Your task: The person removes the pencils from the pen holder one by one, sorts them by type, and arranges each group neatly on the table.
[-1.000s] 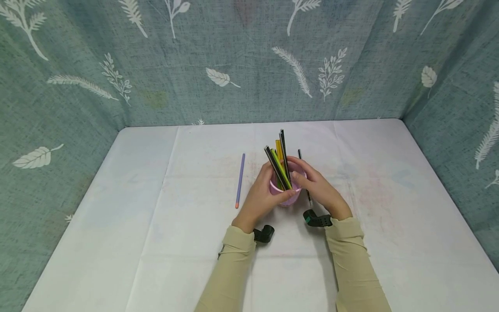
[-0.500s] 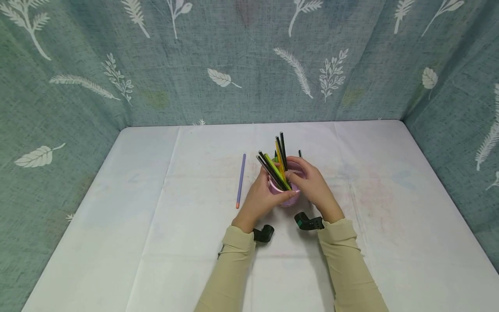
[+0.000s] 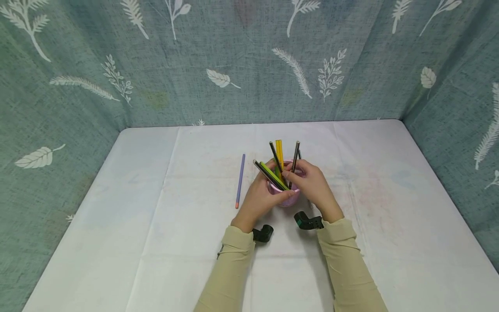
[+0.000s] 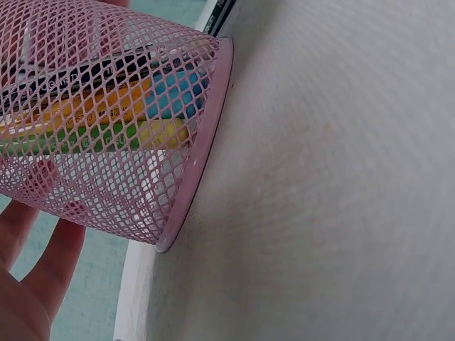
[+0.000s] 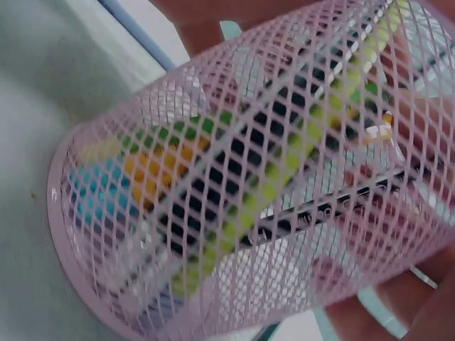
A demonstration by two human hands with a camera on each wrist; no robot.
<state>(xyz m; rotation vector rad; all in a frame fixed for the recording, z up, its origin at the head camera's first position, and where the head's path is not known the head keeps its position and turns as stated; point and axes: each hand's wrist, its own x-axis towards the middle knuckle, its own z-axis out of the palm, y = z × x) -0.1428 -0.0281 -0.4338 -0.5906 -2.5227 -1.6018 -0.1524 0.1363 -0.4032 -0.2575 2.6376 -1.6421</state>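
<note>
A pink mesh pen holder stands upright on the table, several pencils leaning inside. My left hand grips its left side, thumb near the front rim. Over the opening, my right hand pinches a black pencil between thumb and fingertip. A second black pencil leans to the right, by the right fingers. Toward the left lean a lime-green pencil and another black one. A yellow one stands behind. Through the mesh show an orange barrel with a blue end and a green barrel.
A purple pencil with an orange end lies on the white-covered table, left of the holder. A dark slim pencil or brush lies to the right, mostly hidden by the right hand. A leaf-patterned curtain borders the table.
My right hand has shifted left over the holder, its thumb now at a black pencil. The pencils have spread: one black one has swung right, and the lime-green and black pair leans further left.
</note>
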